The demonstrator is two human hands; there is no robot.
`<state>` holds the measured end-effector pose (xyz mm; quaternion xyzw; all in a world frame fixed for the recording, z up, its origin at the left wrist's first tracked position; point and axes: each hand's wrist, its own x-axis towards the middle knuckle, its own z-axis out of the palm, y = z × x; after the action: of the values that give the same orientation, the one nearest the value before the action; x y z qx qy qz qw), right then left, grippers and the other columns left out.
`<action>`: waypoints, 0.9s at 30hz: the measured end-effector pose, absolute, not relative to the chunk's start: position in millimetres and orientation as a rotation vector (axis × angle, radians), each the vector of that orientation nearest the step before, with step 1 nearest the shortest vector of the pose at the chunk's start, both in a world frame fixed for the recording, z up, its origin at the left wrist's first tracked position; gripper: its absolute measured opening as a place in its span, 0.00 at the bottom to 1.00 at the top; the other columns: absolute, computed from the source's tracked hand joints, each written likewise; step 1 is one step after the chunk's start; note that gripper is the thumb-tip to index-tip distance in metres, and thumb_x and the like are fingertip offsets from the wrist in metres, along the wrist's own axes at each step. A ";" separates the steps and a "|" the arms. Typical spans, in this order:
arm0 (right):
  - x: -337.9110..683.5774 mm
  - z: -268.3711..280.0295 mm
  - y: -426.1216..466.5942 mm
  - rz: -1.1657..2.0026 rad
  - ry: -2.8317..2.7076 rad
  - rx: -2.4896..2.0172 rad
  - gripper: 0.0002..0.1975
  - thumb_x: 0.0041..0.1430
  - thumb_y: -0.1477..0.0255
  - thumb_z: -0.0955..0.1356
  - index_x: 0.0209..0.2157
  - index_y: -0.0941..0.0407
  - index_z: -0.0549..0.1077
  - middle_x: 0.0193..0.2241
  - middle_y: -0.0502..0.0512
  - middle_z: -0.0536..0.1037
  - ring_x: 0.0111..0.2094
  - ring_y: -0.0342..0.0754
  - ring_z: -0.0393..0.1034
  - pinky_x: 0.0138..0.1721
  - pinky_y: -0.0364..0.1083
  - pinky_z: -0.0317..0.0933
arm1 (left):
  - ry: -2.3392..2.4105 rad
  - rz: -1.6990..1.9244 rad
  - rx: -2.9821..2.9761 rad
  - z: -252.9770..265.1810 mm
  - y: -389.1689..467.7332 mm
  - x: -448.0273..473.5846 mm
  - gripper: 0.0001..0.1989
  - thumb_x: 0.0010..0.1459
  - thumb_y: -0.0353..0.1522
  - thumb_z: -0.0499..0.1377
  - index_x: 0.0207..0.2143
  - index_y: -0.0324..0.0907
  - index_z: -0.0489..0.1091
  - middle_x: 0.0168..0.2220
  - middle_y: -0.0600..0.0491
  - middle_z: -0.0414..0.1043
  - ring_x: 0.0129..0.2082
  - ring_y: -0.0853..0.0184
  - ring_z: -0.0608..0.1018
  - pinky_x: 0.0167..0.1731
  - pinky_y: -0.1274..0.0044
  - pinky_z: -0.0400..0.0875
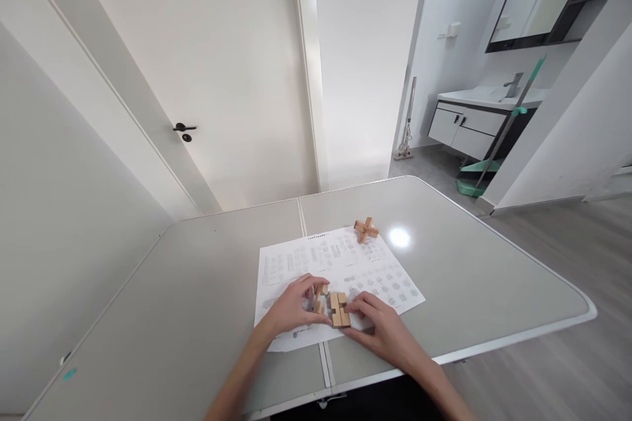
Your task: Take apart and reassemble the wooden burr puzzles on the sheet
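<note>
My left hand [296, 306] has its thumb and fingers curled around a notched wooden puzzle piece [318, 306], partly hidden by the fingers. Just to the right, notched wooden puzzle blocks [340, 310] sit side by side on the printed sheet [289, 270]. My right hand [380, 329] grips these blocks from the right, index finger at their side and thumb at the near edge. A cross-shaped assembly of wooden pieces [366, 230] rests at the sheet's far right corner, apart from both hands.
The sheet lies on a grey folding table [197, 289] with a pale metal rim and a centre seam. Beyond it stands a white door [237, 66] with a black handle. At the back right are a sink cabinet [467, 125], a mop [409, 122] and a green dustpan [471, 187].
</note>
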<state>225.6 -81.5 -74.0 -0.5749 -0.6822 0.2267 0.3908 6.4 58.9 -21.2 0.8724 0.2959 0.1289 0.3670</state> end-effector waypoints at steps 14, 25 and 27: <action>234.8 -60.4 -69.7 1.113 -1.190 -1.224 0.15 0.67 0.56 0.66 0.46 0.51 0.68 0.33 0.53 0.78 0.36 0.53 0.74 0.36 0.49 0.64 | 0.771 0.680 1.812 -44.2 67.6 29.5 0.34 0.53 0.39 0.71 0.61 0.50 0.64 0.41 0.52 0.76 0.40 0.63 0.76 0.43 0.72 0.68; 245.6 -43.2 -9.6 1.395 -0.957 -1.024 0.15 0.54 0.61 0.75 0.41 0.50 0.73 0.37 0.48 0.71 0.27 0.42 0.64 0.37 0.47 0.62 | 0.849 0.774 1.569 -53.4 68.6 32.2 0.35 0.55 0.42 0.69 0.62 0.51 0.60 0.43 0.53 0.72 0.25 0.74 0.71 0.30 0.75 0.75; 245.6 -47.0 -2.0 1.460 -0.913 -0.936 0.16 0.52 0.62 0.76 0.41 0.51 0.73 0.33 0.47 0.71 0.27 0.42 0.63 0.35 0.46 0.60 | 0.868 0.783 1.576 -54.4 68.7 32.5 0.35 0.55 0.42 0.69 0.62 0.50 0.61 0.42 0.54 0.72 0.25 0.73 0.72 0.30 0.75 0.75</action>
<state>245.6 -2.0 -47.0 -0.3966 -0.3867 0.6185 0.5573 32.5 68.7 -54.4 0.6676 0.3676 0.3318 0.5560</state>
